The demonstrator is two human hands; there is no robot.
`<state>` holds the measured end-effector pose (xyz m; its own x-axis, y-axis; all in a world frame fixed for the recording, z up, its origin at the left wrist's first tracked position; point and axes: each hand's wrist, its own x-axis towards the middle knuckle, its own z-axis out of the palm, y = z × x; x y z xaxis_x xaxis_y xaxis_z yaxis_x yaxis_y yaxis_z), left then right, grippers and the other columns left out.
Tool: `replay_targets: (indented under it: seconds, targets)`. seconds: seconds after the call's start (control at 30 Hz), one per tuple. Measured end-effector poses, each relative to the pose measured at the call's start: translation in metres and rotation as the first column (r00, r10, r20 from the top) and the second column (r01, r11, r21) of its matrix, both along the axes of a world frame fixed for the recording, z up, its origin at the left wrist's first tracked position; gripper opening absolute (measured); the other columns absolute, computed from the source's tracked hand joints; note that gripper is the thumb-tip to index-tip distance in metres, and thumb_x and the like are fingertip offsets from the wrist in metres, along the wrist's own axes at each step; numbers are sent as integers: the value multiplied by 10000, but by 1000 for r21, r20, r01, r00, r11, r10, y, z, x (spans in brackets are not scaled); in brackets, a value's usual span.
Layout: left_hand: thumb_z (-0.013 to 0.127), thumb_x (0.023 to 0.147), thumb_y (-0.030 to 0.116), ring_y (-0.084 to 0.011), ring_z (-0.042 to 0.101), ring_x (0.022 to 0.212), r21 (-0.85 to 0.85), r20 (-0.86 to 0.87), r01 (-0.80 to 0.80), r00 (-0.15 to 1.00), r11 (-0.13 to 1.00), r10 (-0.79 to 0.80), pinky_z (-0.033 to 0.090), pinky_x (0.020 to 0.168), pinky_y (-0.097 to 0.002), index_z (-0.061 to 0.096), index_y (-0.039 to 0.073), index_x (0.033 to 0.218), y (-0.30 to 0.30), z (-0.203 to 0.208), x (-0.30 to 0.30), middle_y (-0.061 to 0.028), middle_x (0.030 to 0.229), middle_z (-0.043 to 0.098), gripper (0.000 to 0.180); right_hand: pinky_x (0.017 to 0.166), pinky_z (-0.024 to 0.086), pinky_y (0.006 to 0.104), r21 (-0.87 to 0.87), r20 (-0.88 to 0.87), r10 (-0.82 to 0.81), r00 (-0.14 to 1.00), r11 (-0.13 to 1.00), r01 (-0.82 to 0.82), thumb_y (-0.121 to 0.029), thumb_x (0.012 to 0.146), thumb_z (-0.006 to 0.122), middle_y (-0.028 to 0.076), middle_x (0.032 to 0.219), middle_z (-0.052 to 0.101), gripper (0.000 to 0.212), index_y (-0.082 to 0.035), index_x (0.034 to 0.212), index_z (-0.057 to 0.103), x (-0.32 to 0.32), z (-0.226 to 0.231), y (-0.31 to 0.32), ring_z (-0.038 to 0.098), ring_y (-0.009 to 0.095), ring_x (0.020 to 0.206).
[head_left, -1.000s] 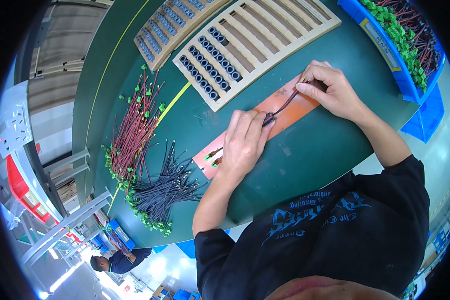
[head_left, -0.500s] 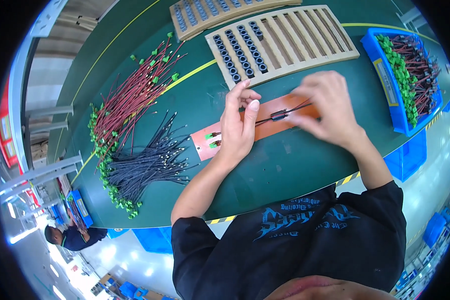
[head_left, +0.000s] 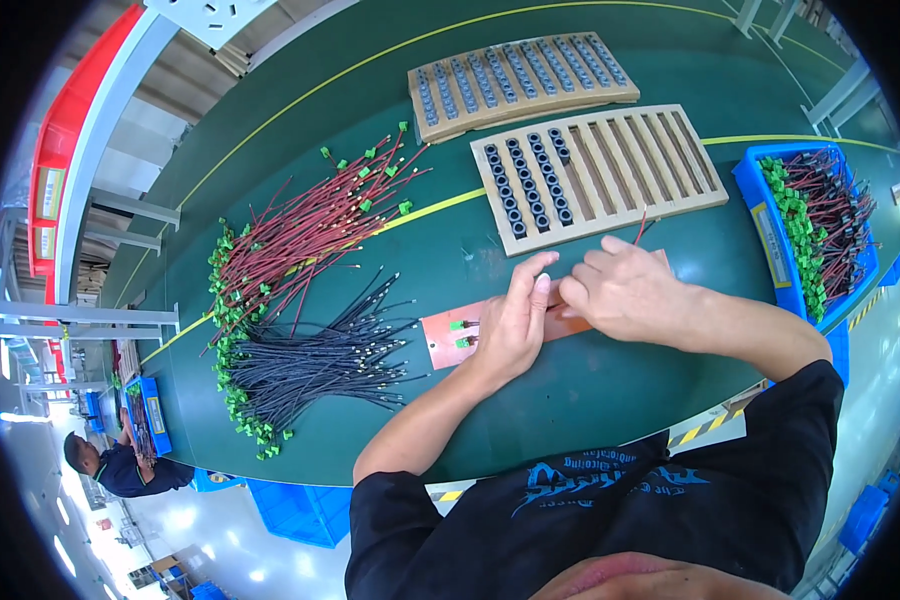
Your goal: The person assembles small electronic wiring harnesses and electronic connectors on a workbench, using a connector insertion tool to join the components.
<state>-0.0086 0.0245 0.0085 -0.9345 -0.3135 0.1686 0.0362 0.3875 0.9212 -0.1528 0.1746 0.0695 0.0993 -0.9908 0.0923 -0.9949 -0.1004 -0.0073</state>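
An orange-copper, flat strip-shaped board [head_left: 440,352] lies on the green table under both my hands. Two green connectors [head_left: 463,325] with thin wires rest at its left end. My left hand [head_left: 515,328] stands on edge over the wires, thumb and forefinger apart; its lower fingers are partly hidden. Close beside it, my right hand [head_left: 625,298] is closed over the wires in the middle of the board. Red and dark wire ends [head_left: 642,230] stick out past its knuckles. What lies under the right fingers is hidden.
Left are piles of red wires [head_left: 310,240] and black wires [head_left: 320,355] with green connectors. Behind stand a wooden rack [head_left: 690,195] partly filled with black cores and a second rack [head_left: 530,104]. A blue bin [head_left: 792,290] of wired parts sits right. A person [head_left: 120,465] works far left.
My right hand, blurred before, has come in toward the left hand and closed over the wires, covering the black core seen there. The whole view has shifted.
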Motion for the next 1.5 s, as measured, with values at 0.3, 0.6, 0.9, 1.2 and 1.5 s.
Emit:
replay_targets:
  seconds: [0.3, 0.6, 0.9, 1.2, 1.5]
  targets:
    - [576, 1015, 14, -388, 736, 774, -134, -131, -33, 991, 990, 16, 579, 635, -440, 529, 29, 1301, -6, 0, 1, -217, 880, 717, 290, 707, 469, 357, -135, 37, 206, 978, 971, -199, -240, 855, 650, 38, 749, 602, 184, -68, 862, 584, -29, 3, -8, 633, 201, 747]
    - [655, 997, 72, -126, 650, 706, 288, 99, 287, 940, 914, -327, 541, 656, -296, 618, -20, 1297, -13, 10, -15, -94, 991, 736, 316, 801, 469, 350, -200, 43, 130, 991, 973, -119, -232, 898, 642, 20, 835, 565, 224, -68, 1049, 663, -26, -15, 13, 590, 190, 841]
    - [706, 954, 36, -81, 612, 697, 438, 224, 185, 925, 880, -306, 488, 611, -222, 657, -30, 1289, -11, 1, -7, -69, 982, 718, 345, 858, 502, 316, -137, 986, -18, 167, 489, 862, -70, 894, 752, 42, 1112, 534, 483, -54, 1332, 550, 3, -33, 53, 622, 176, 1054]
    - [707, 949, 13, -70, 589, 688, 405, 170, 169, 952, 899, -256, 484, 630, -211, 651, -28, 1291, -8, -2, -4, -71, 991, 709, 349, 746, 538, 281, 165, 874, 246, -420, 662, 731, -135, 1008, 663, 90, 938, 694, 205, 42, 1107, 687, 13, -43, 35, 623, 127, 784]
    - [628, 1019, 82, -106, 595, 714, 519, 125, 190, 948, 833, -294, 506, 679, -247, 606, -34, 1324, -12, 1, -4, -125, 1024, 712, 328, 825, 516, 286, 109, 793, 399, -460, 650, 752, -177, 1083, 528, 119, 1083, 691, 367, 66, 1351, 590, 30, -48, 23, 597, 126, 874]
